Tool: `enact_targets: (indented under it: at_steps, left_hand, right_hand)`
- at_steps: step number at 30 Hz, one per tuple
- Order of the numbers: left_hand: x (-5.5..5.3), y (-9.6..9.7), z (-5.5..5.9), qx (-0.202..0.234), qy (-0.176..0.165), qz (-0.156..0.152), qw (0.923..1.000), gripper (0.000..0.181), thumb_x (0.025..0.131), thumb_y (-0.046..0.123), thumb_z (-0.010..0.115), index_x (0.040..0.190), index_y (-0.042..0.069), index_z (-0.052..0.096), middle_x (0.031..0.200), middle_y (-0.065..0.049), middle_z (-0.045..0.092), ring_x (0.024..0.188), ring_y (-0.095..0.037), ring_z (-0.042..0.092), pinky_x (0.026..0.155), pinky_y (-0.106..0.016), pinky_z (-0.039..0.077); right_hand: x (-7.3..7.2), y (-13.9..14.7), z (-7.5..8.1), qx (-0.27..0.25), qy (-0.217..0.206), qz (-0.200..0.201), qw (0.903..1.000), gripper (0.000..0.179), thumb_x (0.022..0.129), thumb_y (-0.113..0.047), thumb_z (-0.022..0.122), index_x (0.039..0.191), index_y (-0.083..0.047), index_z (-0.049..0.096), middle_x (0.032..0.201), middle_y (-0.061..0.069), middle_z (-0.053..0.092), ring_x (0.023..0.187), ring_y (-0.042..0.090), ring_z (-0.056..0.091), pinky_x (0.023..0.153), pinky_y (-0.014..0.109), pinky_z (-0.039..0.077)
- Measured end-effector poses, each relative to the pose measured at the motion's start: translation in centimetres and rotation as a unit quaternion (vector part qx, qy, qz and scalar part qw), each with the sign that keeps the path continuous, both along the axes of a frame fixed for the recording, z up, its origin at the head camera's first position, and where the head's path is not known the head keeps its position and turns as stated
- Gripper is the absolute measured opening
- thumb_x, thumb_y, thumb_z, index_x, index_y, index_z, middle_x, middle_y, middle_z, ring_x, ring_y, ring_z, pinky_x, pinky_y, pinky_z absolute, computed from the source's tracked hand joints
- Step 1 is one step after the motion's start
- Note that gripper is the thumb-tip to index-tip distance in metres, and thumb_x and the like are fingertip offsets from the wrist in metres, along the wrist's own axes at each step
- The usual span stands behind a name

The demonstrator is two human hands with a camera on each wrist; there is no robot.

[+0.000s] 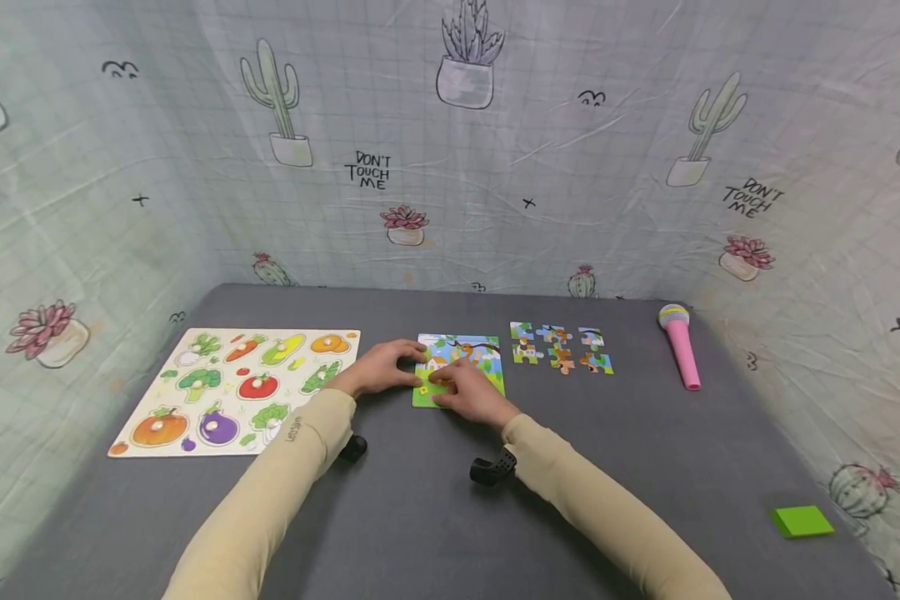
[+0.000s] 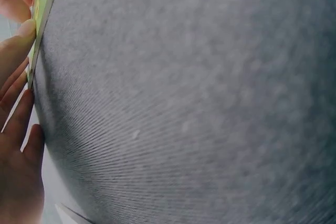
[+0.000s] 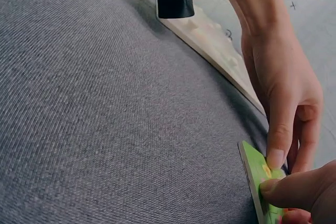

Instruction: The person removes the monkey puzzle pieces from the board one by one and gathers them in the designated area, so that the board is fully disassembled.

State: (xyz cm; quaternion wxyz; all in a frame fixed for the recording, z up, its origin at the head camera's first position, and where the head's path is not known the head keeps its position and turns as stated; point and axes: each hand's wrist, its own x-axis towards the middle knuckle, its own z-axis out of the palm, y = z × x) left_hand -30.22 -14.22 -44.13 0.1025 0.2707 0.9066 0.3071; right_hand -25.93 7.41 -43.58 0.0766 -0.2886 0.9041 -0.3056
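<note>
Risk, my read: puzzle board (image 1: 424, 402) could skid or pieces pop up if right hand (image 1: 478, 393) presses unevenly and left hand (image 1: 381, 367) braces too lightly. Board lies flat at 12 o'clock on the table (image 1: 412, 500), loose pieces (image 1: 558, 335) near its 2 o'clock. Left: thumb and fingers apart, touching board around 9 o'clock. Right: in from 5 o'clock, thumb on board, can't tell if it's pinching a piece

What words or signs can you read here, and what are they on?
"DON'T TOUCH ME": twice, on the pale grey cactus-print cloth backdrop.
"+": small black crosses on that backdrop.
Lettering on the beige fabric left sleeve: too small to read surely.
</note>
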Motion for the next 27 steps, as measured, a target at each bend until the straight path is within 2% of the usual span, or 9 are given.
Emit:
enact_targets:
  at_steps: [5, 9, 16, 19, 23, 27]
  left_hand:
    - [0.04, -0.49, 0.36, 0.004, -0.006, -0.022, 0.9997, 0.043, 0.091, 0.024, 0.072, 0.128, 0.003, 0.064, 0.146, -0.011, 0.048, 0.137, -0.034, 0.039, 0.113, -0.048, 0.034]
    - [0.11, -0.68, 0.64, 0.007, 0.008, -0.039, 0.9992, 0.043, 0.091, 0.029, 0.072, 0.126, 0.005, 0.065, 0.144, -0.011, 0.049, 0.135, -0.036, 0.041, 0.111, -0.050, 0.036]
    - [-0.46, -0.49, 0.36, -0.013, -0.017, -0.021, 0.9996, 0.042, 0.091, 0.022, 0.071, 0.129, 0.004, 0.063, 0.147, -0.012, 0.046, 0.138, -0.035, 0.037, 0.113, -0.050, 0.033]
    - [-0.59, -0.51, 0.35, -0.015, -0.015, -0.022, 0.9995, 0.042, 0.091, 0.022, 0.072, 0.128, 0.004, 0.063, 0.147, -0.011, 0.046, 0.138, -0.034, 0.037, 0.113, -0.050, 0.033]
    - [-0.46, -0.65, 0.40, -0.005, 0.008, -0.037, 0.9993, 0.042, 0.090, 0.028, 0.072, 0.125, 0.005, 0.066, 0.144, -0.011, 0.049, 0.135, -0.035, 0.041, 0.110, -0.051, 0.036]
    - [-0.37, -0.56, 0.44, -0.009, 0.003, -0.033, 0.9994, 0.043, 0.091, 0.030, 0.071, 0.126, 0.006, 0.066, 0.145, -0.011, 0.048, 0.136, -0.035, 0.040, 0.111, -0.050, 0.035]
  right_hand:
    - [0.02, -0.07, 0.32, -0.001, -0.021, 0.015, 0.9997, 0.035, 0.094, -0.012, 0.067, 0.128, -0.004, 0.063, 0.108, 0.015, 0.051, 0.082, 0.019, 0.047, 0.070, 0.033, 0.044]
    - [-0.06, -0.09, 0.43, -0.008, -0.042, 0.011, 0.9990, 0.038, 0.094, -0.011, 0.067, 0.131, -0.005, 0.061, 0.105, 0.011, 0.048, 0.080, 0.019, 0.046, 0.069, 0.033, 0.042]
    - [0.09, -0.19, 0.36, -0.025, -0.073, -0.008, 0.9970, 0.043, 0.094, -0.009, 0.066, 0.136, -0.010, 0.057, 0.109, 0.009, 0.043, 0.085, 0.018, 0.052, 0.077, 0.033, 0.048]
    - [0.16, -0.22, 0.29, -0.019, -0.063, -0.008, 0.9978, 0.043, 0.095, -0.010, 0.065, 0.137, -0.010, 0.057, 0.112, 0.010, 0.043, 0.081, 0.017, 0.052, 0.074, 0.032, 0.047]
    - [0.22, -0.14, 0.25, -0.016, -0.039, 0.001, 0.9991, 0.041, 0.095, -0.011, 0.065, 0.135, -0.009, 0.058, 0.111, 0.012, 0.046, 0.079, 0.016, 0.049, 0.070, 0.031, 0.044]
    - [0.28, 0.01, 0.14, -0.036, -0.028, 0.009, 0.9989, 0.033, 0.095, -0.009, 0.065, 0.127, -0.007, 0.061, 0.110, 0.014, 0.049, 0.081, 0.018, 0.048, 0.072, 0.033, 0.045]
